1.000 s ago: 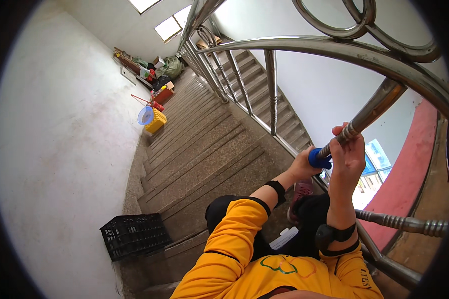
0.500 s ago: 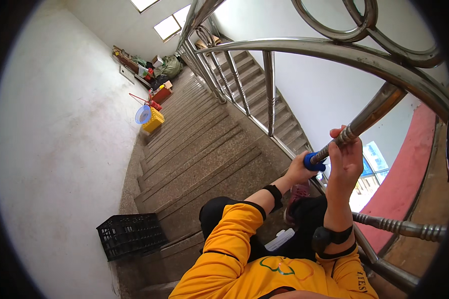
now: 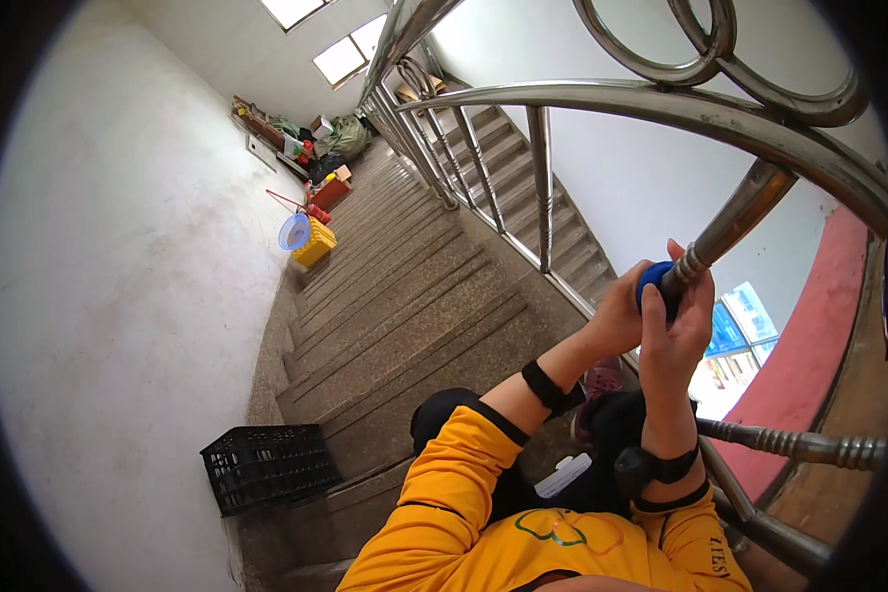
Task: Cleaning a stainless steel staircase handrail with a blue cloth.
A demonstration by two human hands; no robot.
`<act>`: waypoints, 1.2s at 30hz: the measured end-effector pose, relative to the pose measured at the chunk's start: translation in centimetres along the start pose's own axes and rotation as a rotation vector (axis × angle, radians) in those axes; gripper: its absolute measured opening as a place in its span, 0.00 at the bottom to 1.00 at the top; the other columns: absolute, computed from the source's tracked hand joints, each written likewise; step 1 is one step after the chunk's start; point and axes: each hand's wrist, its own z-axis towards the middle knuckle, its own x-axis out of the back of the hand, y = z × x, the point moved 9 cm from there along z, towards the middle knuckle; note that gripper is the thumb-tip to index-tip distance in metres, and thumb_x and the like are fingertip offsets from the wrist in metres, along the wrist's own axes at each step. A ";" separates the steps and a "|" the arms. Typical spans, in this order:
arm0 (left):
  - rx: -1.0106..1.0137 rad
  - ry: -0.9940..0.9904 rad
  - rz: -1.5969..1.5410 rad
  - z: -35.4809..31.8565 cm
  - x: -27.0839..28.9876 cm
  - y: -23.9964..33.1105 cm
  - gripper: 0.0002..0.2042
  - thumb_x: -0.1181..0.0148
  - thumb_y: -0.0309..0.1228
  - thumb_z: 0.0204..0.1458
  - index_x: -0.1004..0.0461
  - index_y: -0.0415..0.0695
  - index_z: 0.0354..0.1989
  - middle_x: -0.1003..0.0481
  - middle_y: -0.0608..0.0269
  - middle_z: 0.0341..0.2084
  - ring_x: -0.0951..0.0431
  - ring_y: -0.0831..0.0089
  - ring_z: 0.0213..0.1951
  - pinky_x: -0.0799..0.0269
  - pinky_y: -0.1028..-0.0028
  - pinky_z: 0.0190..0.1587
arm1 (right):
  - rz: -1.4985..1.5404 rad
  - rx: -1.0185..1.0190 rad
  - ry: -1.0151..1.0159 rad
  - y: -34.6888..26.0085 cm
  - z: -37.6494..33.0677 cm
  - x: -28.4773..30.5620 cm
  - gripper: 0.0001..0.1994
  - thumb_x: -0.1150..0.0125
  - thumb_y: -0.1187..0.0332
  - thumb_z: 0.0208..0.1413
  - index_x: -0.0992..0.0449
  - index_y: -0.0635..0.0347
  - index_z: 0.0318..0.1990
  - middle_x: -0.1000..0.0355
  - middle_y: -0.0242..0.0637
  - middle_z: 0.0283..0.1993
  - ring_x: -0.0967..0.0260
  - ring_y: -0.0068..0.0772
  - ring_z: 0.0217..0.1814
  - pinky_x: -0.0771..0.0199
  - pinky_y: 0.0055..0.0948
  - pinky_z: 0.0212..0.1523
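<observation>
A blue cloth (image 3: 654, 288) is wrapped round a ribbed metal baluster (image 3: 720, 232) of the stair railing. My left hand (image 3: 622, 314) is closed on the cloth from the left side. From the right, my right hand (image 3: 683, 314) curls round the same baluster, its thumb lying against the cloth and its fingers partly hidden behind the post. Both hands sit close together, just below the ribbed rings. The lower part of the post is hidden by my hands.
Stone steps (image 3: 405, 306) run up along the white wall. Beside them stand a black plastic crate (image 3: 266, 469), a yellow basket (image 3: 316, 244) with a blue basin (image 3: 294, 232), and piled bags (image 3: 340, 138). A curved handrail (image 3: 661, 99) arches over my hands. A white case (image 3: 563, 476) lies near my legs.
My left hand has slid the blue cloth up the baluster, toward the ribbed rings. My right hand has shifted slightly down, and its thumb now rests against the cloth.
</observation>
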 end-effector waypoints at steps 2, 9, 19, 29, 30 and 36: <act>0.024 -0.001 0.015 -0.4 0.1 -1.4 0.17 0.34 0.29 0.39 0.33 0.41 0.36 0.29 0.57 0.27 0.28 0.70 0.31 0.32 0.71 0.37 | 0.066 -0.041 0.008 0.4 -0.1 -0.1 0.21 0.48 0.76 0.53 0.41 0.68 0.55 0.35 0.44 0.54 0.36 0.32 0.55 0.42 0.28 0.58; 0.155 0.007 0.035 -3.3 0.4 -12.3 0.21 0.30 0.29 0.32 0.33 0.42 0.36 0.27 0.57 0.29 0.26 0.68 0.33 0.31 0.69 0.39 | 0.142 -0.139 -0.035 1.3 -0.2 -0.3 0.24 0.48 0.78 0.52 0.43 0.67 0.58 0.36 0.44 0.53 0.40 0.32 0.59 0.44 0.29 0.60; 0.311 0.013 0.229 -6.4 1.7 -16.9 0.28 0.29 0.30 0.29 0.34 0.43 0.43 0.25 0.53 0.35 0.24 0.57 0.40 0.29 0.67 0.44 | 0.177 -0.130 -0.018 1.1 -0.1 -0.3 0.21 0.46 0.77 0.51 0.40 0.67 0.53 0.35 0.43 0.50 0.38 0.31 0.55 0.43 0.29 0.59; 0.303 -0.003 0.144 -4.6 1.3 -15.8 0.26 0.30 0.29 0.29 0.33 0.42 0.41 0.25 0.54 0.33 0.24 0.59 0.37 0.30 0.66 0.42 | 0.073 -0.056 -0.047 0.9 0.2 -0.2 0.21 0.48 0.79 0.51 0.39 0.67 0.54 0.33 0.41 0.49 0.37 0.29 0.53 0.39 0.26 0.54; 0.278 -0.026 0.075 -3.7 0.6 -14.1 0.26 0.30 0.29 0.30 0.33 0.42 0.41 0.26 0.55 0.32 0.24 0.63 0.36 0.30 0.67 0.41 | 0.070 -0.086 -0.040 1.1 0.3 0.1 0.21 0.48 0.79 0.51 0.39 0.67 0.54 0.34 0.42 0.49 0.37 0.29 0.54 0.40 0.26 0.55; 0.224 -0.060 -0.141 -0.2 -0.5 -2.6 0.22 0.31 0.28 0.33 0.33 0.41 0.38 0.28 0.60 0.30 0.29 0.74 0.34 0.31 0.72 0.38 | 0.123 -0.084 0.013 1.1 0.2 0.4 0.18 0.47 0.77 0.52 0.38 0.67 0.51 0.32 0.40 0.48 0.35 0.27 0.50 0.40 0.26 0.55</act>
